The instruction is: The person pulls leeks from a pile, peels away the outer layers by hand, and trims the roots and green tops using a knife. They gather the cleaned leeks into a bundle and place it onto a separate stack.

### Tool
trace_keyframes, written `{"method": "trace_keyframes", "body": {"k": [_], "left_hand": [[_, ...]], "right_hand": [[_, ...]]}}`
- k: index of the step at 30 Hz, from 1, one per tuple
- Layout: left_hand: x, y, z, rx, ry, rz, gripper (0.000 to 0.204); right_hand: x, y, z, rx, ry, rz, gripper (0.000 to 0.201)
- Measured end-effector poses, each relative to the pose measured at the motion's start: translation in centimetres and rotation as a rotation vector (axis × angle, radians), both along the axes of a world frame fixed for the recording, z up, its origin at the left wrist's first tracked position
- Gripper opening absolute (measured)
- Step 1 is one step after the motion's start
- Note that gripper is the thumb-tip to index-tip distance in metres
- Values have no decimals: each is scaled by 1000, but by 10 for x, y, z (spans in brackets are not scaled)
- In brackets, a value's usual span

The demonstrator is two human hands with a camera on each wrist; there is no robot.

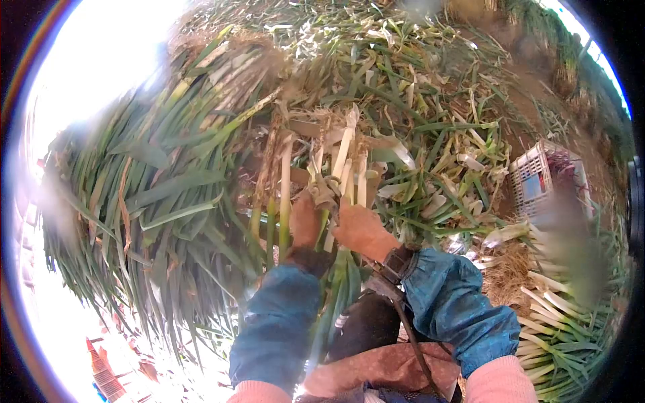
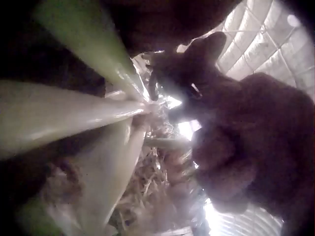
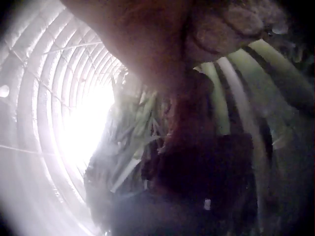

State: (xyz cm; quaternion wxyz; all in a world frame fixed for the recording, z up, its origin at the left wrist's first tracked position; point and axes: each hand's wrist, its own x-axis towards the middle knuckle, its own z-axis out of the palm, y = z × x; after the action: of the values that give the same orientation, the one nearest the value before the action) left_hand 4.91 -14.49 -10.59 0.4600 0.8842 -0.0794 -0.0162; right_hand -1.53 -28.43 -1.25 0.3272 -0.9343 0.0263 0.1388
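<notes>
In the head view both hands meet in front of the body over several leeks with pale shanks and green leaves. My left hand (image 1: 306, 218) grips a leek (image 1: 345, 144) low on its shank, its root end pointing away from me. Right beside it, my right hand (image 1: 363, 228) has its fingers curled at the same leek, where a greyish, twisted strip of outer leaf (image 1: 326, 191) hangs. Pale shanks (image 2: 64, 115) fan out close up in the left wrist view, with the right hand (image 2: 236, 142) dark opposite them. Curled fingers (image 3: 226, 29) show in the right wrist view.
A large heap of leeks (image 1: 154, 181) lies to the left. Stripped leaves (image 1: 430, 87) cover the ground ahead. At the right stand a white plastic crate (image 1: 531, 178) and a pile of pale-shanked leeks (image 1: 551, 322) with roots. Another leek (image 1: 285, 181) lies left of the hands.
</notes>
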Motion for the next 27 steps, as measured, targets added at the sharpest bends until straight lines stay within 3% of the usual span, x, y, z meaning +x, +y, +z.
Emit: {"method": "trace_keyframes", "body": {"k": [1,4,7,10,13,16,19,22,25,27], "left_hand": [[0,2,0,400,-83,29,19],[2,8,-34,607,-203,-44,19],[6,8,-44,330,-200,-41,20],[11,11,-49,313,60,-4,21],[6,7,-31,313,44,20,21],[9,7,-40,422,2,-26,23],[4,3,-29,307,-44,-9,23],[2,2,-22,350,75,-12,22],[-2,-1,-13,350,-10,-38,24],[-2,0,-27,308,-71,-17,23]], "right_hand": [[0,-1,4,-1,6,-3,42],[-11,-9,23,33,-8,-11,42],[-13,-16,15,8,24,-21,41],[-5,-16,5,22,-44,-13,41],[9,-14,-4,8,-33,-74,40],[25,-17,-15,41,-99,-139,39],[43,-16,-22,-12,-66,-205,39],[55,-18,-31,-54,-86,-231,39],[49,-21,2,-34,11,-138,39],[48,-19,-6,-42,18,-146,39]]}}
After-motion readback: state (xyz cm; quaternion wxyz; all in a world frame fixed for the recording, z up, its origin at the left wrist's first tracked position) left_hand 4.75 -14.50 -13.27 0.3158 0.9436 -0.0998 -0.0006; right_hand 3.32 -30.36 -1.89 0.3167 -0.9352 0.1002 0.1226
